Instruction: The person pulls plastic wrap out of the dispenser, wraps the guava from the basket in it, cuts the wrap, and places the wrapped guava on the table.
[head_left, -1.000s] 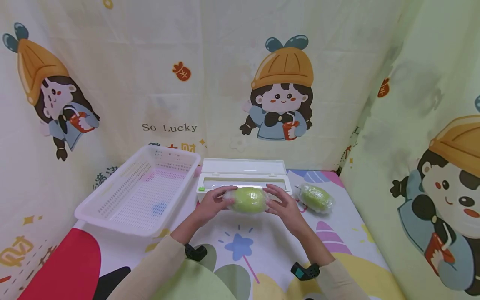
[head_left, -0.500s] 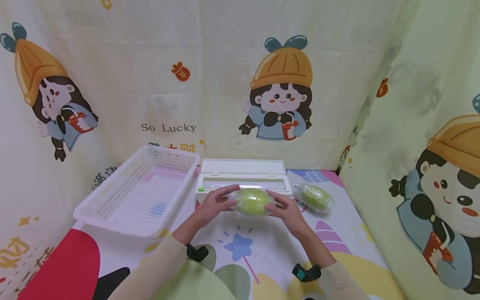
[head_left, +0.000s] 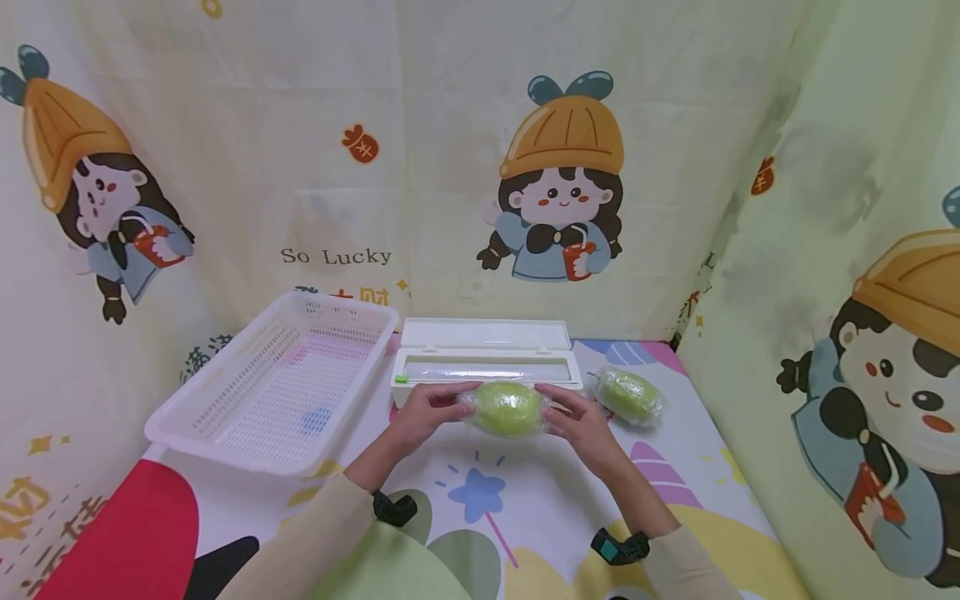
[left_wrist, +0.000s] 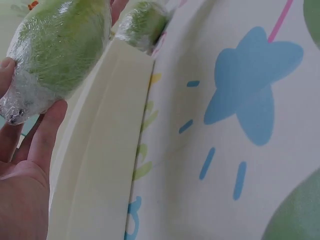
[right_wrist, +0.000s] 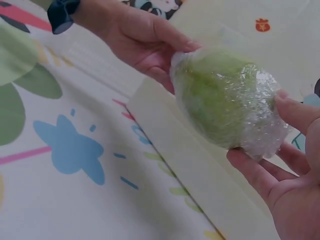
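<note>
Between both hands, a green oval fruit (head_left: 511,409) wrapped in cling film is held up in front of a white cling film dispenser (head_left: 487,367). My left hand (head_left: 422,414) grips its left end, fingers on the far side and thumb nearer me. At the other end, my right hand (head_left: 583,427) pinches the gathered film between thumb and fingers. In the right wrist view the wrapped fruit (right_wrist: 220,100) shows crinkled film bunched at the right fingertips. The dispenser's lid stands raised, with film inside and a green slider at its left end.
A second wrapped green fruit (head_left: 632,396) lies on the table to the right of the dispenser. On the left stands a white perforated basket (head_left: 225,442). A patterned cloth covers the table (head_left: 480,533), and printed curtains close in the back and sides.
The held fruit has come slightly down and to the right, still between both hands. My right hand has shifted its fingers outward onto the end of the film.
</note>
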